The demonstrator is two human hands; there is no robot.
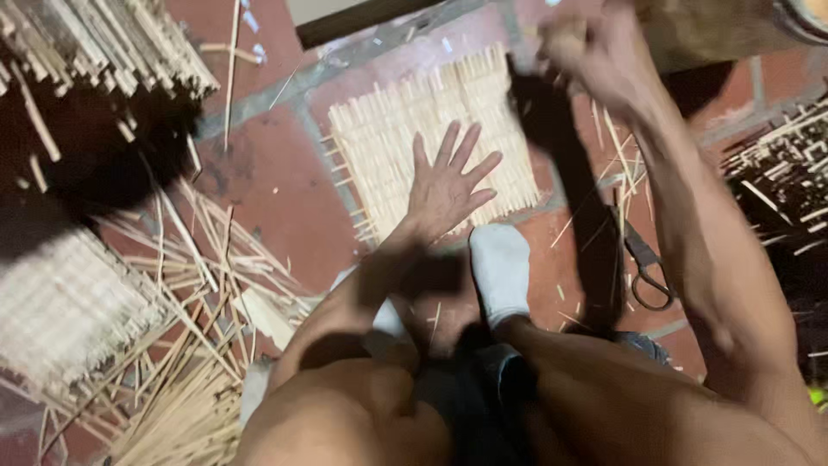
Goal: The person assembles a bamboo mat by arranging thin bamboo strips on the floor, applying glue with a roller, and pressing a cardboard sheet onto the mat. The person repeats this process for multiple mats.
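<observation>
Head view: left hand (448, 185) splayed flat on woven mat (431, 138), right hand (591, 52) fisted on dark tool (539, 103), scissors (645, 267) nearby.

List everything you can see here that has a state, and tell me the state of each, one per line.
Woven mat: flat on the floor, pressed down.
Left hand: open, fingers spread, flat on the mat.
Right hand: raised, closed around a dark tool, blurred.
Dark tool: held above the mat's right edge.
Scissors: lying on the floor, untouched.
Loose sticks: scattered on the floor.

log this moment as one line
left hand flat on woven bamboo mat | right hand raised, gripping dark tool | scissors on floor
</observation>
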